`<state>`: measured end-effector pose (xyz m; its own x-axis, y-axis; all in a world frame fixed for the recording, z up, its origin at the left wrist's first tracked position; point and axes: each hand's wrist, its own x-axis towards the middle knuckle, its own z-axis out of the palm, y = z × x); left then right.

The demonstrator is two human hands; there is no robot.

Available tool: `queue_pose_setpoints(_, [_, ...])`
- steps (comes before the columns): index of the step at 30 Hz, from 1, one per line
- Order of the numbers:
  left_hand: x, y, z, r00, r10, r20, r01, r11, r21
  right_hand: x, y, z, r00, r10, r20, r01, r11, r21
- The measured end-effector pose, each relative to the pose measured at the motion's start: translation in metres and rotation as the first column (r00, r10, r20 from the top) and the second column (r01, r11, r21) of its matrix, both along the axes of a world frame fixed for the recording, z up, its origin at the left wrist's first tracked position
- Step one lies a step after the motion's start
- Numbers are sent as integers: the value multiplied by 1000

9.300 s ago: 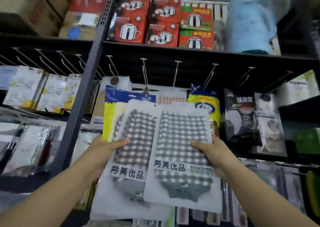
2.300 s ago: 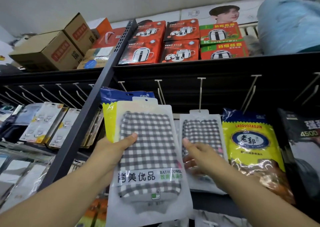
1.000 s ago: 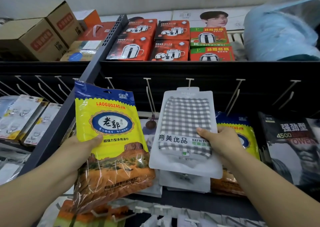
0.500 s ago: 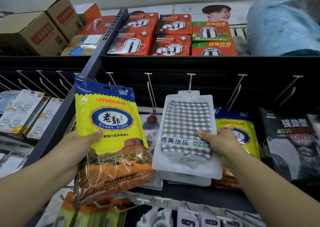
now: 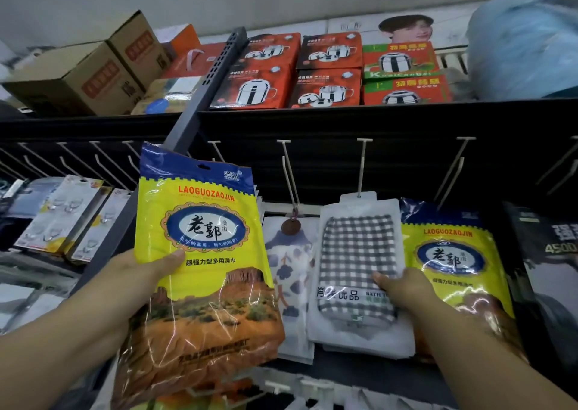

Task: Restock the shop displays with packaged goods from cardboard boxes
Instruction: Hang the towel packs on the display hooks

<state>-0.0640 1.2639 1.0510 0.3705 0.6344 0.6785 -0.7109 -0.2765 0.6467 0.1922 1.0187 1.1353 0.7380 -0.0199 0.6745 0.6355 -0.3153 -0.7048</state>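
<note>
Yellow bath-towel packet (image 5: 200, 253) up in front of the rack, my left hand (image 5: 147, 269) gripping its left edge, thumb across the front. My right hand (image 5: 403, 287) pinches the checked towel pack (image 5: 356, 265), which hangs on a peg hook (image 5: 362, 165). Another yellow packet (image 5: 453, 259) sits just right of it. Red pot boxes (image 5: 259, 87) line the top shelf (image 5: 312, 118), cardboard boxes (image 5: 87, 75) to their left.
</note>
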Motion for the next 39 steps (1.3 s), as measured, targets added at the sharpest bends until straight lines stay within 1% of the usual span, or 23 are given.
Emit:
queue_pose_setpoints(4, [0, 2, -1, 1000, -11, -18, 11, 1000, 5, 7, 9, -4, 999, -5, -47, 4, 1000, -11])
queue_pose_setpoints(8, [2, -1, 1, 1000, -23, -11, 23, 1000, 17, 5, 15, -4, 994, -62, -85, 56, 995, -78])
queue_pose_setpoints(11, [3, -4, 0, 1000, -29, -7, 29, 999, 35, -3, 17, -9, 992, -63, -107, 60, 998, -32])
queue_pose_setpoints(12, [3, -6, 0, 1000, -28, -8, 28, 999, 43, -7, 17, -14, 993, -76, -94, 75, 997, -13])
queue_pose_setpoints(13, [3, -8, -1, 999, -30, -13, 30, 999, 45, -10, 16, -19, 990, -133, -54, 132, 991, -26])
queue_pose_setpoints(14, [4, -10, -1, 999, -40, -19, 41, 998, 37, -15, 15, -25, 967, -252, 27, 253, 963, -90])
queue_pose_setpoints(15, [4, -11, -1, 998, -59, -24, 59, 998, 26, -20, 13, -30, 919, -363, 153, 384, 912, -146])
queue_pose_setpoints(16, [6, -13, -2, 997, -73, -25, 73, 997, 18, -27, 12, -34, 862, -411, 295, 466, 873, -144])
queue_pose_setpoints(17, [8, -14, -2, 996, -81, -24, 81, 997, 14, -35, 12, -36, 831, -385, 402, 463, 879, -116])
queue_pose_setpoints(18, [10, -15, -1, 996, -87, -21, 88, 996, 10, -47, 12, -37, 846, -286, 449, 369, 923, -107])
queue_pose_setpoints(19, [13, -17, -1, 996, -93, -13, 93, 996, 3, -59, 14, -38, 886, -127, 446, 197, 974, -112])
queue_pose_setpoints(20, [16, -19, 0, 995, -99, -5, 99, 995, -7, -76, 15, -39, 918, 57, 393, -3, 991, -136])
queue_pose_setpoints(21, [20, -23, 1, 994, -108, -4, 108, 994, -18, -91, 18, -43, 924, 243, 295, -203, 966, -160])
queue_pose_setpoints(22, [25, -27, 1, 993, -118, -6, 117, 993, -27, -106, 20, -47, 901, 385, 202, -355, 920, -167])
queue_pose_setpoints(24, [32, -40, 3, 989, -149, -11, 148, 988, -36, -124, 23, -57, 844, 531, 78, -516, 843, -153])
queue_pose_setpoints(27, [40, -59, 4, 982, -190, -12, 189, 981, -45, -134, 17, -67, 769, 638, 31, -638, 770, -29])
queue_pose_setpoints(28, [42, -65, 5, 978, -207, -23, 206, 978, -25, -133, 11, -68, 757, 653, 43, -653, 757, 7])
queue_pose_setpoints(29, [45, -70, 4, 971, -233, -46, 233, 972, 5, -131, 3, -69, 764, 643, 61, -645, 763, 34])
queue_pose_setpoints(32, [58, -86, 1, 917, -374, -141, 387, 919, 75, -124, -28, -72, 834, 538, 123, -546, 837, 45])
queue_pose_setpoints(34, [66, -93, -1, 898, -408, -168, 424, 902, 76, -115, -53, -71, 885, 439, 153, -453, 889, 71])
queue_pose_setpoints(35, [70, -94, -2, 909, -380, -173, 398, 913, 86, -109, -68, -70, 911, 378, 163, -395, 915, 87])
queue_pose_setpoints(37, [74, -94, -2, 949, -269, -165, 290, 949, 124, -99, -96, -66, 944, 278, 179, -302, 946, 119])
queue_pose_setpoints(39, [76, -93, -3, 965, -220, -141, 239, 962, 134, -92, -120, -62, 954, 236, 182, -268, 947, 176])
